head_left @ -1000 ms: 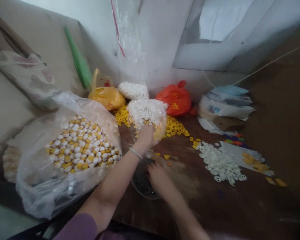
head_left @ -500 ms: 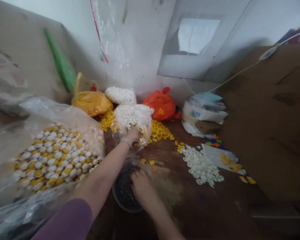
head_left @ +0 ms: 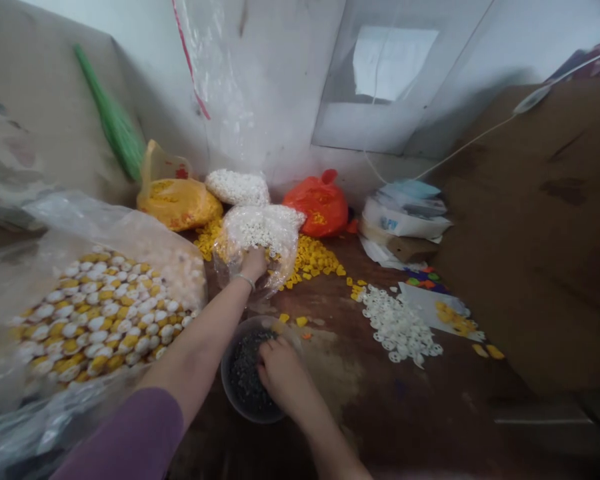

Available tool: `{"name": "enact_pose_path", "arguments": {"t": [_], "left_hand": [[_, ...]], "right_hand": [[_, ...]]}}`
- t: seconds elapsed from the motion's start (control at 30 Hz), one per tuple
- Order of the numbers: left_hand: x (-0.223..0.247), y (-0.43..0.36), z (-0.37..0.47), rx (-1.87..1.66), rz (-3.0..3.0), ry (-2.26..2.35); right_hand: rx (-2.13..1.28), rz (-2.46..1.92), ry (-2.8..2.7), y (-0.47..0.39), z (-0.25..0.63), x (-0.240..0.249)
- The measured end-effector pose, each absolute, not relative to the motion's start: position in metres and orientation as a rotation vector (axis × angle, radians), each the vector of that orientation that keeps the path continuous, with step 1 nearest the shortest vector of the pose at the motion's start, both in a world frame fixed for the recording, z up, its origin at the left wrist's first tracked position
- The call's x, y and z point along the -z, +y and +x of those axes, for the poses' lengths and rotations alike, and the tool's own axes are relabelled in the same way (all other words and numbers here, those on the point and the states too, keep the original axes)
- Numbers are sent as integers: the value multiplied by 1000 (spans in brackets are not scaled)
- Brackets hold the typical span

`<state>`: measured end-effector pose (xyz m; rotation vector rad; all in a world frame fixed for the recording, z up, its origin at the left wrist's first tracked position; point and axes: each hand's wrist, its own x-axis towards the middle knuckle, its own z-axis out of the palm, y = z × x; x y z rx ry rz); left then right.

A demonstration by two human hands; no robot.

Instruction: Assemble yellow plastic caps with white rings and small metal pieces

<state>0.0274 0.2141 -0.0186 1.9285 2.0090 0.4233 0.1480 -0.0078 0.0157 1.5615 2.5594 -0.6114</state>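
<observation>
My left hand (head_left: 254, 263) reaches into the mouth of a clear plastic bag (head_left: 283, 263) of small white pieces (head_left: 258, 233); its fingers are hidden among them. Nearer me, my right hand (head_left: 284, 368) dips into a round clear plastic bowl (head_left: 226, 380) of small dark bits (head_left: 247, 370). The fingers of that hand are curled together at the bits, and what they hold, if anything, is too small to make out. Loose yellow pieces (head_left: 315, 259) lie on both sides of the clear bag.
At the left, a large open plastic bag (head_left: 130, 220) holds many white-and-yellow balls (head_left: 97, 323). Behind are a yellow bag (head_left: 180, 203), a white-filled bag (head_left: 237, 187) and a red bag (head_left: 317, 200). White discs (head_left: 400, 323) lie right on the brown table (head_left: 350, 413), near cardboard (head_left: 530, 233).
My left hand has shifted slightly left and deeper among the white pieces. My right hand stays in the bowl, its fingers drawn slightly closer together. The whole view has moved a little.
</observation>
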Motion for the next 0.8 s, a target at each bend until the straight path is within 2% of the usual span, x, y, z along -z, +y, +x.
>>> {"name": "enact_pose_path", "arguments": {"t": [0.4, 0.57, 0.8], "left_hand": [[25, 219, 31, -475, 1963, 2016], [22, 226, 38, -601, 1964, 2021], [15, 229, 43, -561, 1978, 1928]], "right_hand": [[715, 1621, 2562, -8, 149, -22], [698, 1612, 2587, -8, 149, -19], [623, 1549, 2643, -7, 149, -8]]}}
